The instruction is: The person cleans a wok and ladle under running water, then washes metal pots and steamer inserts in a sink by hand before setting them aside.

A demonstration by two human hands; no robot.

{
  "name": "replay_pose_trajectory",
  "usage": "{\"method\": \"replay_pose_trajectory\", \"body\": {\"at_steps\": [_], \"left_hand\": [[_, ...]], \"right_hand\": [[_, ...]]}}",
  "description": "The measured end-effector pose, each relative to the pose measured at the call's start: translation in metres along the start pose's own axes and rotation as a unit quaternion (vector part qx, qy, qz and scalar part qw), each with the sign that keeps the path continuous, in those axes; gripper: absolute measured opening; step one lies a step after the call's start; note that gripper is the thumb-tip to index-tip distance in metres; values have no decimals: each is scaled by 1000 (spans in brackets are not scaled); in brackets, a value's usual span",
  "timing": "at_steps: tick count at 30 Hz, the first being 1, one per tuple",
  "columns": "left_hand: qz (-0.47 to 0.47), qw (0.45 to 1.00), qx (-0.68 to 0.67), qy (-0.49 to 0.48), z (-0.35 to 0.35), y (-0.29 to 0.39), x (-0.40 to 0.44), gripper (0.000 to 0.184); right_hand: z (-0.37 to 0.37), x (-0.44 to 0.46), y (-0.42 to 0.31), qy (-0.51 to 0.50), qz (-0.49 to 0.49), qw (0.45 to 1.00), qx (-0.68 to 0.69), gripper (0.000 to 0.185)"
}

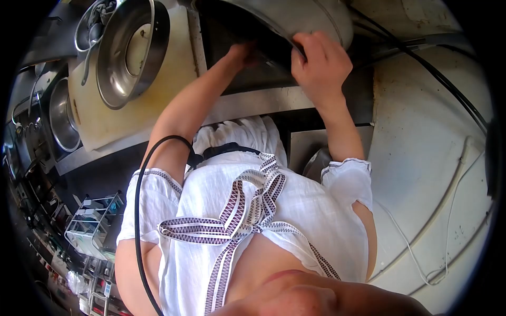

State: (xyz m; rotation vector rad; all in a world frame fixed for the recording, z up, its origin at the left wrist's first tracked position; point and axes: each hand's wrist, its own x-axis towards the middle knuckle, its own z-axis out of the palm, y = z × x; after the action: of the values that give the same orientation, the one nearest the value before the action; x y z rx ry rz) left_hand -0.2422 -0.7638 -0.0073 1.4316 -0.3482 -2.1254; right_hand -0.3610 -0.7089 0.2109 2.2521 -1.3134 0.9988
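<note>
My right hand [322, 66] is closed on the raised edge of a large pale rounded lid or cover [321, 18], with the fingers wrapped over the rim. To its left, my left hand [242, 54] reaches into the dark space beneath that cover. Its fingers are lost in shadow, so what it touches or holds cannot be made out. Beneath both hands is a dark recessed surface with a metal front edge [253, 102].
At the left, a steel bowl [113, 66] rests on a yellowish cutting board [171, 63], beside a smaller container with a spoon [95, 34]. Another steel bowl [62, 116] lies farther left. Black cables [421, 66] cross the right side. A wire rack [95, 224] stands lower left.
</note>
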Motion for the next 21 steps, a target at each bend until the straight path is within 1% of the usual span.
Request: {"method": "replay_pose_trajectory", "body": {"at_steps": [4,6,7,9,10,11,13,15,16,17,18,19,21], "left_hand": [[-16,1000,-17,5,-7,-20,36,20],[-6,994,-96,-43,-11,-40,68,17],[-5,994,-96,-43,-12,-51,80,17],[3,992,-123,9,-8,-63,87,17],[1,995,-92,36,-6,-65,83,16],[2,995,-92,36,-7,-67,78,16],[-28,993,59,98,-2,-57,55,21],[-33,993,59,99,-3,-61,54,21],[-33,994,44,89,-3,-62,52,22],[-33,997,14,74,-3,-64,51,22],[-30,998,-31,47,-1,-64,51,23],[-27,996,-82,19,1,-65,50,24],[-17,983,-179,-40,8,-67,50,27]], "right_hand": [[1,-9,-9,3,3,1000,25,22],[-2,-11,-17,-3,8,999,38,21],[-2,-13,-20,-3,8,999,38,21],[-1,-16,-27,-17,21,998,48,20],[-1,-18,-28,-16,21,999,48,20],[-1,-19,-29,-22,30,998,47,19],[0,-21,-30,-27,38,998,48,19],[1,-22,-31,-30,43,998,47,19],[0,-22,-33,-30,43,997,49,19],[-3,-22,-36,-55,58,995,60,20],[-5,-22,-38,-81,72,992,72,21],[-4,-21,-39,-82,71,991,73,21],[-3,-20,-43,-66,23,995,72,17]]}}
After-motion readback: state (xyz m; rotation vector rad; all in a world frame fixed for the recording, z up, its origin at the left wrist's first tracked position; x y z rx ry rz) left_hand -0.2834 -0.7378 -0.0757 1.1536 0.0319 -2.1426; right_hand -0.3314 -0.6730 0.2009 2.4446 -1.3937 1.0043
